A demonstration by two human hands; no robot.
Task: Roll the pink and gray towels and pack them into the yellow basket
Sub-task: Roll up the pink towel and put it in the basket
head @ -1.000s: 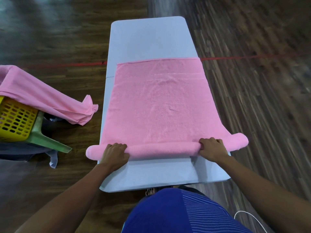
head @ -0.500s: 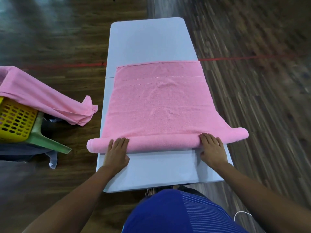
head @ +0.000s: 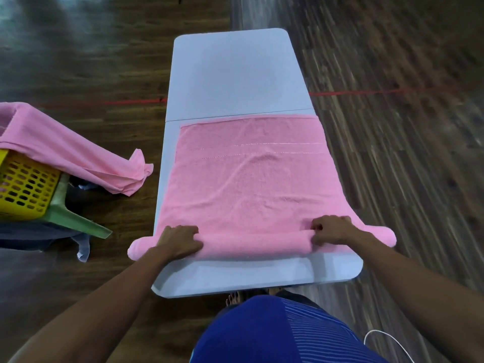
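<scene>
A pink towel (head: 251, 184) lies flat along the white table (head: 235, 74), its near end rolled into a thick tube (head: 256, 243) that sticks out past both table sides. My left hand (head: 180, 239) grips the roll near its left end, fingers curled over it. My right hand (head: 331, 230) grips it near the right end, fingertips tucked into the fold. The yellow basket (head: 23, 189) stands at the far left on the floor, with a second pink towel (head: 65, 150) draped over it. No gray towel can be made out for certain.
The basket rests on a green plastic stool (head: 76, 221) with dark grey cloth (head: 39, 235) under it. Dark wooden floor surrounds the table, crossed by a red line (head: 379, 92). A white cable (head: 387, 341) lies at the lower right near my body.
The flat part of the towel has slid toward me and got shorter. Both hands went from flat fingers pressing the roll to curled fingers gripping it, and the roll is thicker.
</scene>
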